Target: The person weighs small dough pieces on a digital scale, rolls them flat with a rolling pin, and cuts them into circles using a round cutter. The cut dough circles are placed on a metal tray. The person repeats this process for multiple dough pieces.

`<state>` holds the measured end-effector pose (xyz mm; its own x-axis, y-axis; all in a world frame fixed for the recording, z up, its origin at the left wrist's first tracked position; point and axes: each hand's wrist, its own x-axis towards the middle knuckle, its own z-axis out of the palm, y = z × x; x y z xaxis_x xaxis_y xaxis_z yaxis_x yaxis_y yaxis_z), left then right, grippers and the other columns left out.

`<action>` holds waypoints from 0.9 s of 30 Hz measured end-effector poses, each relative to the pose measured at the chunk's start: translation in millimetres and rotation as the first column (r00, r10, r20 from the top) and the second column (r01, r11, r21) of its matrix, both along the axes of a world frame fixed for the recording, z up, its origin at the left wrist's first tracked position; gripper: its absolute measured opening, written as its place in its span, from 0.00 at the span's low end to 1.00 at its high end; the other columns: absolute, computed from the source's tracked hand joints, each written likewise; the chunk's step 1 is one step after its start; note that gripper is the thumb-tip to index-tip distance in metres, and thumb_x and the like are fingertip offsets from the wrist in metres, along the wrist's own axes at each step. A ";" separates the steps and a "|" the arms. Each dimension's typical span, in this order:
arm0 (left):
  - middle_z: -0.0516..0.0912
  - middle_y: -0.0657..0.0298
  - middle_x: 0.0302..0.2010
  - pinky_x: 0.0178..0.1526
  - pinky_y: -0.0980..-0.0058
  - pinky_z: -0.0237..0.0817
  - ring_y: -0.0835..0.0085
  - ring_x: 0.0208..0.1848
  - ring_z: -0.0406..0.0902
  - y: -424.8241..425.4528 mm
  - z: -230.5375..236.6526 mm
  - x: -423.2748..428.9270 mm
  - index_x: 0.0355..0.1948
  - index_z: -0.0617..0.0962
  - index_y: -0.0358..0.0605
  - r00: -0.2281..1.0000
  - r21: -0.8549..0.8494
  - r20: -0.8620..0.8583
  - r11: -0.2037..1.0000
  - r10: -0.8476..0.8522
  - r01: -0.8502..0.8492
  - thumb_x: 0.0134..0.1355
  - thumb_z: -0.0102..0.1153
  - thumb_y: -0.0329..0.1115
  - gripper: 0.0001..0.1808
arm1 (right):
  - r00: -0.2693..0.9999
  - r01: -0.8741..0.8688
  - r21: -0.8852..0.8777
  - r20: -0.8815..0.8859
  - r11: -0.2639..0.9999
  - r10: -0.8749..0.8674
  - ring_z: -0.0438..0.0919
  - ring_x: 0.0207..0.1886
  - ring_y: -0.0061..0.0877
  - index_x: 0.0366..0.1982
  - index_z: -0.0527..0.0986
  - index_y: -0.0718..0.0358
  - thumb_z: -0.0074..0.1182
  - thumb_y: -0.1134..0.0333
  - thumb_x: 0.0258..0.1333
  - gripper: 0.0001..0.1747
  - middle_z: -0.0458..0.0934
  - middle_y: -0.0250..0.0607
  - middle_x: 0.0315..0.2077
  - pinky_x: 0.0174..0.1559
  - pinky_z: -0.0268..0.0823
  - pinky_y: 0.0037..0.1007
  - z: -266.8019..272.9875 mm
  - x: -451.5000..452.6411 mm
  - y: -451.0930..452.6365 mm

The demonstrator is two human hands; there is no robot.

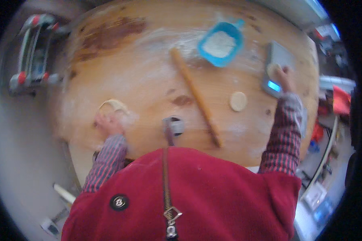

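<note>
At the left of the floured wooden table, my left hand (110, 123) lies against the near side of a pale lump of dough (116, 104). Blur hides whether its fingers grip the lump. On the far right, my right hand (285, 79) pinches a small piece of dough (272, 70) over a grey digital kitchen scale (279, 54). The scale's display is lit blue. Whether the piece touches the scale's plate cannot be told. A flat round disc of dough (238, 101) rests on the table, nearer to me and left of the scale.
A wooden rolling pin (196, 95) lies slantwise across the middle. Beyond it stands a blue plastic container (235, 49) of white flour. A small grey object (177, 126) with a dark opening sits near my body. Left of the table is a metal frame with red joints (37, 51).
</note>
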<state>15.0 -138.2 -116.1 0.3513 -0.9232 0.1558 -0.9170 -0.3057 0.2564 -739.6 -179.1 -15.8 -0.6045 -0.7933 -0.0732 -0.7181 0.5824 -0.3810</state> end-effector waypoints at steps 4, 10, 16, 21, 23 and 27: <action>0.60 0.46 0.74 0.76 0.49 0.41 0.50 0.77 0.51 -1.2 6.6 -2.6 0.71 0.63 0.37 0.991 0.027 0.117 0.997 0.065 -0.068 0.68 0.50 0.50 0.37 | 0.924 -0.005 -0.184 0.376 0.983 0.075 0.77 0.29 0.21 0.33 0.76 0.64 0.63 0.62 0.59 0.13 0.80 0.36 0.27 0.30 0.69 0.26 42.5 88.1 28.7; 0.60 0.46 0.73 0.74 0.46 0.42 0.51 0.76 0.54 -1.1 2.7 -7.5 0.70 0.64 0.39 0.987 0.045 0.116 0.992 0.113 -0.119 0.67 0.51 0.49 0.35 | 0.397 0.036 -0.433 0.833 0.901 0.385 0.80 0.37 0.19 0.44 0.75 0.63 0.56 0.68 0.66 0.08 0.81 0.37 0.37 0.36 0.73 0.24 105.5 244.3 36.2; 0.60 0.48 0.73 0.73 0.43 0.43 0.53 0.76 0.54 4.2 -2.1 7.7 0.69 0.65 0.40 0.985 -0.091 0.172 0.996 0.032 -0.017 0.67 0.52 0.48 0.35 | 0.798 0.008 -0.225 0.589 0.974 0.129 0.82 0.42 0.26 0.48 0.76 0.65 0.61 0.63 0.63 0.17 0.82 0.41 0.40 0.42 0.74 0.28 70.4 202.7 51.8; 0.58 0.51 0.75 0.74 0.42 0.40 0.54 0.77 0.51 4.9 7.6 1.3 0.70 0.64 0.41 0.983 -0.004 0.177 0.998 0.056 -0.056 0.68 0.51 0.48 0.35 | 0.989 -0.116 0.063 0.103 0.991 0.109 0.82 0.43 0.35 0.49 0.78 0.66 0.69 0.54 0.51 0.28 0.83 0.47 0.39 0.45 0.74 0.36 -0.4 184.9 99.0; 0.57 0.53 0.75 0.74 0.43 0.38 0.55 0.78 0.49 2.6 13.4 -3.9 0.71 0.63 0.41 0.989 0.009 0.132 0.998 0.068 -0.070 0.69 0.50 0.48 0.35 | 0.995 -0.075 0.050 0.069 0.996 0.072 0.82 0.44 0.38 0.49 0.79 0.65 0.72 0.52 0.47 0.32 0.83 0.49 0.40 0.47 0.74 0.39 -22.0 190.5 103.6; 0.57 0.53 0.75 0.75 0.44 0.35 0.57 0.79 0.47 3.2 20.3 -7.6 0.72 0.62 0.43 0.995 0.021 0.073 0.997 0.071 -0.073 0.69 0.48 0.50 0.35 | 0.997 0.039 0.170 0.056 0.985 -0.050 0.83 0.44 0.39 0.49 0.79 0.63 0.73 0.51 0.43 0.33 0.84 0.49 0.42 0.48 0.74 0.37 -40.4 192.6 97.1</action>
